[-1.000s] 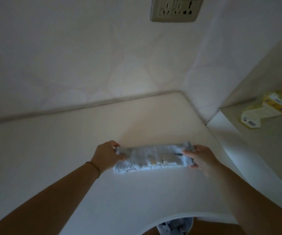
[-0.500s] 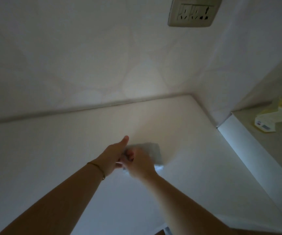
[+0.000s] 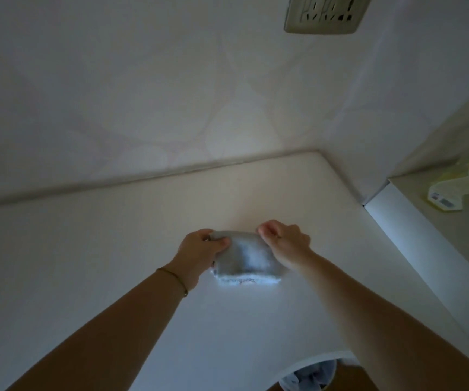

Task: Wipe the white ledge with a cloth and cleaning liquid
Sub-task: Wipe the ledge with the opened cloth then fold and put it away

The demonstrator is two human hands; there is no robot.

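Note:
A folded pale blue cloth [image 3: 246, 261] lies on the white ledge [image 3: 92, 249], roughly in the middle of the view. My left hand [image 3: 199, 251] pinches the cloth's far left corner. My right hand [image 3: 285, 244] pinches its far right corner. The near edge of the cloth rests flat on the ledge, showing a fringed hem. A thin bracelet circles my left wrist. No bottle of cleaning liquid shows on the ledge itself.
The ledge meets a pale wall at the back and a side wall at the right corner. A wall socket [image 3: 325, 14] sits high on the wall. To the right, a lower counter [image 3: 453, 249] holds a yellow-and-white bottle [image 3: 464, 184] lying down.
The cloth was a long strip held at both ends; my right hand brought its end over to the left, halving it. Both hands now hold the far corners of the shorter fold.

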